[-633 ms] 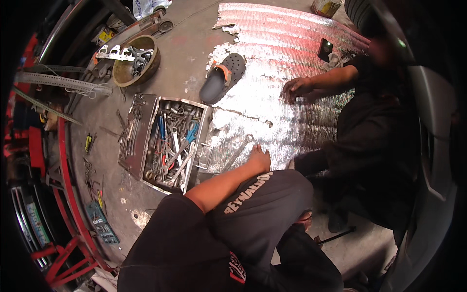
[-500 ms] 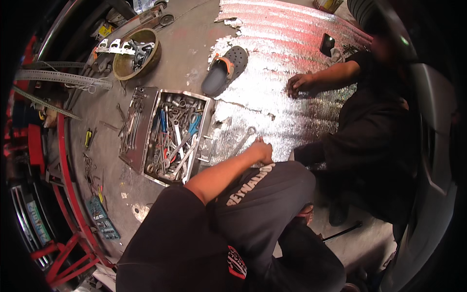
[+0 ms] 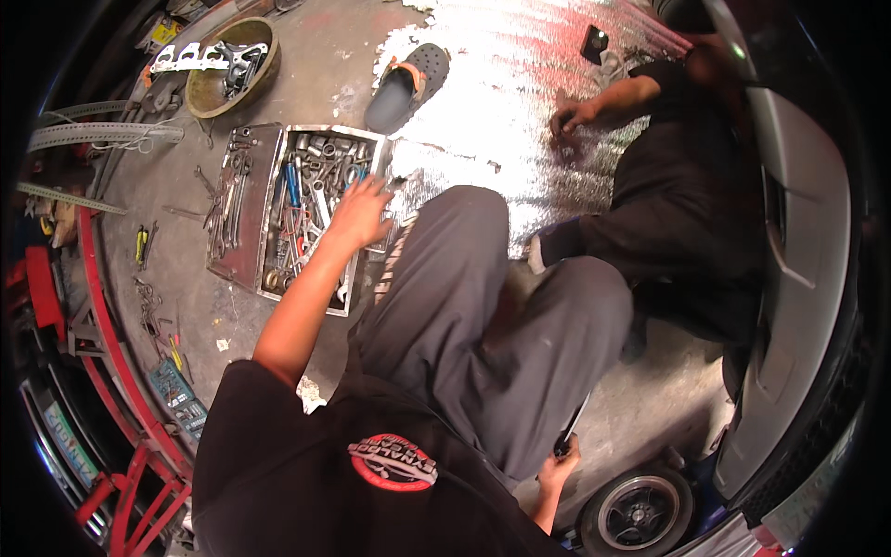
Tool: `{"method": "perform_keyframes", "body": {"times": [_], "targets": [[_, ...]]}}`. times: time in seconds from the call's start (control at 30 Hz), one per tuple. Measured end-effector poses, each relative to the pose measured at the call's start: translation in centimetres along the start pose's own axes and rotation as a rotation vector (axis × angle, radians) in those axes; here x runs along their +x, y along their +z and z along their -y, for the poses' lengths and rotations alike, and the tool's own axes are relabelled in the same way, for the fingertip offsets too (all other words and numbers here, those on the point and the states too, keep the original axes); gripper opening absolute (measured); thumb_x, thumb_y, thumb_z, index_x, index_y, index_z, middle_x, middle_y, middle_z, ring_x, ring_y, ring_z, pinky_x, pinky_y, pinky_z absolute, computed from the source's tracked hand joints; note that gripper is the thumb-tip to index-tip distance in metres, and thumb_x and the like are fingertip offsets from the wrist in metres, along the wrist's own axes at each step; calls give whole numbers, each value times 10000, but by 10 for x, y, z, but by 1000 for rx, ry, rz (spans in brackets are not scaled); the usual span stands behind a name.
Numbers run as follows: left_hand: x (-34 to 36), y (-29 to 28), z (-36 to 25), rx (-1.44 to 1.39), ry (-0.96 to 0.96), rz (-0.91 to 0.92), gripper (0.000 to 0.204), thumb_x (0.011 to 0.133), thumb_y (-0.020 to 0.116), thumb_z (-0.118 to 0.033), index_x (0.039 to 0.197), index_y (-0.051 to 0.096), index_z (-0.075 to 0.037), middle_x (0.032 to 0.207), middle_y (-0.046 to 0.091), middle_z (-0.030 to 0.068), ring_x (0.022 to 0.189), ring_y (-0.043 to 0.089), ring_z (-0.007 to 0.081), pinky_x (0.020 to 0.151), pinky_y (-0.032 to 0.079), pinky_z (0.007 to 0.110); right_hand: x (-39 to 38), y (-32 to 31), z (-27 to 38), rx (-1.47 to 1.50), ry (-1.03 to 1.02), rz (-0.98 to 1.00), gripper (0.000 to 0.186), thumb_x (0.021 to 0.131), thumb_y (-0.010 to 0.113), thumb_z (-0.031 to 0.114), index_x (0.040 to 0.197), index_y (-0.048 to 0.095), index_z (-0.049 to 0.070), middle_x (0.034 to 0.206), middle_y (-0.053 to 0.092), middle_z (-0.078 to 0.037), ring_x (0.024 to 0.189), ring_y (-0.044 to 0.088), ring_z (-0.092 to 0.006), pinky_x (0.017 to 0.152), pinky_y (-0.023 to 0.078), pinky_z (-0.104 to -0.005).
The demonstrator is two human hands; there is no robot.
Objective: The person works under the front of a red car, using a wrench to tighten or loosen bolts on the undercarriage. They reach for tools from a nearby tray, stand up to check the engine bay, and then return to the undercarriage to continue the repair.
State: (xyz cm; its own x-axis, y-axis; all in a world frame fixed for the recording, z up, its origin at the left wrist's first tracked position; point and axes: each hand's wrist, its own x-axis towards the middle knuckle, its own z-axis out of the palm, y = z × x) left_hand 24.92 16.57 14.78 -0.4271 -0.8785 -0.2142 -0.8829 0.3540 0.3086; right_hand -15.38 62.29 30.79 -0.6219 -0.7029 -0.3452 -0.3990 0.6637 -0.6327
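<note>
My left hand (image 3: 360,212) reaches over the right side of an open metal toolbox (image 3: 380,148), fingers spread and nothing seen in them. Beneath and beside it the box is full of sockets, wrenches and blue-handled tools (image 3: 292,184). More wrenches (image 3: 237,200) lie in the lid, folded out to the left. Low on the right, beside my thigh, my right hand (image 3: 557,464) is closed around the dark handle of a long thin tool (image 3: 567,434). My leg partly covers its shaft, so I cannot tell its kind.
Silver foil sheeting (image 3: 464,139) covers the floor ahead, with a grey clog (image 3: 408,88) at its edge. A co-worker's hand (image 3: 574,116) rests near the right. A basin (image 3: 269,70) of metal parts stands far left; a wheel (image 3: 640,511) lies near right.
My left hand has moved left from the foil to above the toolbox. My right hand has come into view with the thin tool. My knees have shifted, and the wrench on the foil is out of sight.
</note>
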Motion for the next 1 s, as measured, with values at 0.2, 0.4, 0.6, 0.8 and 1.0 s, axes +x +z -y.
{"method": "perform_keyframes", "body": {"times": [0.2, 0.4, 0.6, 0.8, 1.0], "targets": [[-105, -73, -18, -202, -171, -57, 450, 852, 720, -244, 1258, 655, -62, 1393, 582, 150, 1338, 500, 349, 1137, 376, 472, 88, 0, 71, 192, -94, 105, 136, 780, 537, -83, 892, 589, -26, 859, 688, -125, 816, 682, -191, 778, 544, -318], [-143, -193, -45, -196, -176, -142, 365, 837, 710, -178, 1185, 687, -71, 1276, 635, 127, 1220, 570, 353, 1048, 447, 459, 153, -28, 176, -72, -339, 154, 159, 772, 546, -49, 904, 623, -6, 802, 711, -107, 738, 698, -174, 673, 530, -298], [35, -255, 11, -256, -27, -299, 307, 840, 710, -170, 1128, 687, -67, 1206, 649, 137, 1151, 603, 346, 986, 472, 445, 224, 39, 297, 65, -288, 306, 62, 829, 573, -43, 850, 618, -6, 700, 682, -89, 669, 679, -113, 605, 519, -278], [242, -196, 173, -137, -304, -435, 405, 849, 702, -280, 1213, 666, -106, 1199, 644, 168, 1182, 596, 358, 1008, 469, 460, 368, 175, 412, 85, -320, 398, 88, 823, 569, -57, 897, 591, -16, 777, 695, -107, 730, 688, -170, 693, 538, -315], [325, -190, 325, 222, -730, -232, 519, 835, 723, -349, 1303, 639, -142, 1334, 594, 161, 1271, 543, 378, 1061, 450, 495, 540, 339, 438, -183, -475, 273, 131, 898, 615, 108, 944, 639, -12, 570, 598, -135, 520, 623, -267, 549, 471, -405]]}}
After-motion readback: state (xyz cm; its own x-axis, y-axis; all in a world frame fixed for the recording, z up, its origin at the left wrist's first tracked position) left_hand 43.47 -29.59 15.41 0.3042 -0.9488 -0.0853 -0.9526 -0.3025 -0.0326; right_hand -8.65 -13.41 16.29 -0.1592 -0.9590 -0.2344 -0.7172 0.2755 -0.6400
